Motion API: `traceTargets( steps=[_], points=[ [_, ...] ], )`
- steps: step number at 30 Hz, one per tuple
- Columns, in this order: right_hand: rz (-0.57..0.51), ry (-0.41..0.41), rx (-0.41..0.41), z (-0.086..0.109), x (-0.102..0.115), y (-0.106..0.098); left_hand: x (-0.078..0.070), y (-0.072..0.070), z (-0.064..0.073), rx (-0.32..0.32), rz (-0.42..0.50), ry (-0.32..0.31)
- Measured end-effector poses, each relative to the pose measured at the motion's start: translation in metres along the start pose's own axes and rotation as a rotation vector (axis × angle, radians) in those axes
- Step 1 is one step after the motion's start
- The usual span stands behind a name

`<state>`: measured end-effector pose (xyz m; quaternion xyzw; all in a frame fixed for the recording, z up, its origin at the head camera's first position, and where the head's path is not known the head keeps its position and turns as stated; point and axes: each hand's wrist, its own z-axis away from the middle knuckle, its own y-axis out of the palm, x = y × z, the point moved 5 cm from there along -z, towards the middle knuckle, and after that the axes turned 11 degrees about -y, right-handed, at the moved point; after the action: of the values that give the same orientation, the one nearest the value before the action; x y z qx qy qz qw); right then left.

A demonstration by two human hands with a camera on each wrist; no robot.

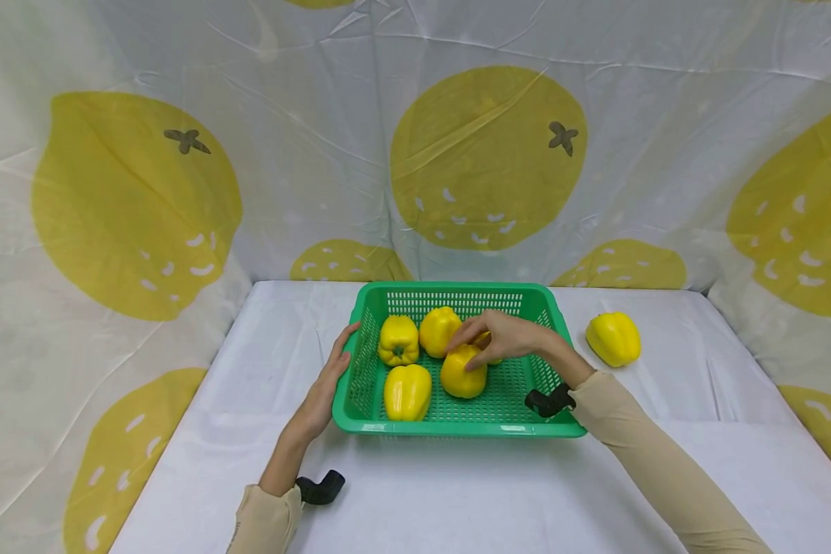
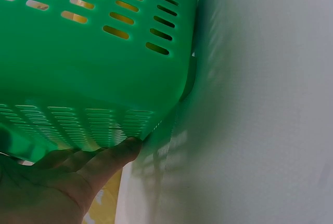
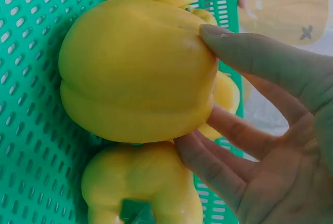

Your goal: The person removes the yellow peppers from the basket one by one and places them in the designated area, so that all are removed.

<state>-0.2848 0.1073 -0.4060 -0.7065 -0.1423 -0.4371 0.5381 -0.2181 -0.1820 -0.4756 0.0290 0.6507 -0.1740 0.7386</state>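
Observation:
A green plastic basket holds several yellow bell peppers. My right hand reaches over its right side and pinches one yellow bell pepper between thumb and fingers. In the right wrist view, that bell pepper has the thumb at its upper edge and fingertips lower down. Another bell pepper sits beside it. Part of one bell pepper is hidden behind the right hand. My left hand rests along the basket's outer left side; in the left wrist view its fingers lie fairly straight against the perforated wall.
One yellow bell pepper lies on the white cloth right of the basket. Bell peppers stand at the basket's left: one at the back, one in front. A lemon-print sheet hangs behind and at both sides.

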Motion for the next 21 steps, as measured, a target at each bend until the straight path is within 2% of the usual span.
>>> traceTargets(
  steps=[11, 16, 21],
  points=[
    [0.104, -0.008, 0.060, 0.0040, 0.0047, 0.0029, 0.0000, 0.0004, 0.0003, -0.003, -0.001, 0.000],
    [0.150, -0.026, 0.034, 0.0045, 0.0063, 0.0028, -0.0003, 0.0007, 0.0004, -0.005, -0.003, 0.001],
    [0.166, 0.012, 0.001, 0.0051, 0.0069, 0.0018, -0.0008, 0.0004, 0.0004, -0.004, -0.002, 0.002]
  ],
)
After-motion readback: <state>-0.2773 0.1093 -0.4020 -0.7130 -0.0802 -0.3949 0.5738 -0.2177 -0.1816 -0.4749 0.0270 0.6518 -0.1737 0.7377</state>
